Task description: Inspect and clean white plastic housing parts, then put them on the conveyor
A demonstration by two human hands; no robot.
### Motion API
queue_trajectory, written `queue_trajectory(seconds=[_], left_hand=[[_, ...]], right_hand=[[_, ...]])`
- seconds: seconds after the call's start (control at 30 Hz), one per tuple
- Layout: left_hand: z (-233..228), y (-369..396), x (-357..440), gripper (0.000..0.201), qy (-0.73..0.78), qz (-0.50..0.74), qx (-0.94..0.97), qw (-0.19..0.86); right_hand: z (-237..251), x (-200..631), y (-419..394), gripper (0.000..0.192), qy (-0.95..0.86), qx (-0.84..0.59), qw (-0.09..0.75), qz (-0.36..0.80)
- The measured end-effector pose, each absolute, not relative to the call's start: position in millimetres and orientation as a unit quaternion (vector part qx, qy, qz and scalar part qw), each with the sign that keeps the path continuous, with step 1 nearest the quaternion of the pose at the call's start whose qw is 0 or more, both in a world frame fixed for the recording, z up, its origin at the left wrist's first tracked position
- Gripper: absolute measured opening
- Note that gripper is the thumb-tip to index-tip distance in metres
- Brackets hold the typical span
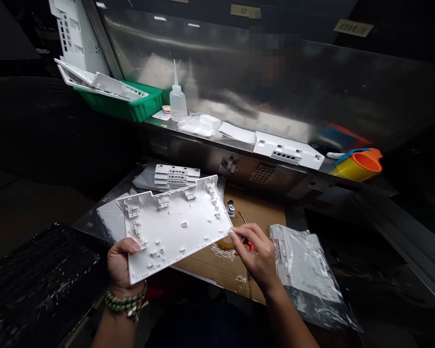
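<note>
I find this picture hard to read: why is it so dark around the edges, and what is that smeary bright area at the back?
Head view: light falls mainly on the white plastic panel held by the left hand and right hand; the surroundings sink into shadow. The metal back wall gives blurred, streaky reflections, and straight edges bend near the frame's borders.

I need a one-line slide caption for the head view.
Both hands, left and right, hold a white plastic panel above a cardboard-covered bench.

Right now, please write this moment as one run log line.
left hand: holds white panel | right hand: fingers at panel edge | bagged panel: beside right hand, on cardboard
</note>
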State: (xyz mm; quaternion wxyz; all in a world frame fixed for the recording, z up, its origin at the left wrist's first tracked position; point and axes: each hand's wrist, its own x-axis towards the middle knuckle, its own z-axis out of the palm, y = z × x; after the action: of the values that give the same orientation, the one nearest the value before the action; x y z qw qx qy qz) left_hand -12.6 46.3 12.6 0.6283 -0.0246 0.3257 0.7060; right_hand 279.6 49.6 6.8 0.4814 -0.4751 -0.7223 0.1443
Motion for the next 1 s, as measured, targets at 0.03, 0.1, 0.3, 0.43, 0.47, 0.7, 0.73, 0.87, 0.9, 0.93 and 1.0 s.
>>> queue_trajectory(seconds=[0.03,0.1,0.3,0.43,0.47,0.7,0.73,0.87,0.9,0.93,1.0], left_hand=[[11,45,-13,0.099,0.318,0.707,-0.011,0.631],[8,42,-16,0.101,0.307,0.701,0.015,0.644],[-3,28,-30,0.106,0.336,0.692,0.046,0.637],[-17,17,-42,0.115,0.343,0.684,0.069,0.640],[-20,14,-45,0.115,0.344,0.680,0.075,0.644],[-36,-4,-54,0.110,0.351,0.605,0.073,0.711],[-37,-6,-52,0.107,0.359,0.604,0.064,0.708],[-39,-10,-39,0.090,0.345,0.623,0.022,0.702],[-38,-10,-36,0.089,0.333,0.622,0.023,0.708],[-36,-10,-34,0.089,0.323,0.616,0.031,0.718],[-31,-9,-31,0.094,0.311,0.596,0.061,0.737]], right_hand=[[6,280,51,0.011,-0.722,-0.480,0.479,0.139],[4,281,53,0.011,-0.713,-0.492,0.482,0.130],[3,290,51,0.011,-0.723,-0.459,0.502,0.122],[14,294,62,0.009,-0.688,-0.483,0.527,0.122],[20,292,66,0.009,-0.677,-0.482,0.543,0.121],[54,258,94,0.012,-0.652,-0.448,0.596,0.136],[53,254,96,0.013,-0.658,-0.447,0.589,0.143],[39,251,101,0.014,-0.650,-0.469,0.573,0.172],[36,252,101,0.014,-0.642,-0.475,0.575,0.178],[33,252,100,0.014,-0.636,-0.480,0.577,0.182],[27,254,99,0.014,-0.634,-0.480,0.576,0.189]])
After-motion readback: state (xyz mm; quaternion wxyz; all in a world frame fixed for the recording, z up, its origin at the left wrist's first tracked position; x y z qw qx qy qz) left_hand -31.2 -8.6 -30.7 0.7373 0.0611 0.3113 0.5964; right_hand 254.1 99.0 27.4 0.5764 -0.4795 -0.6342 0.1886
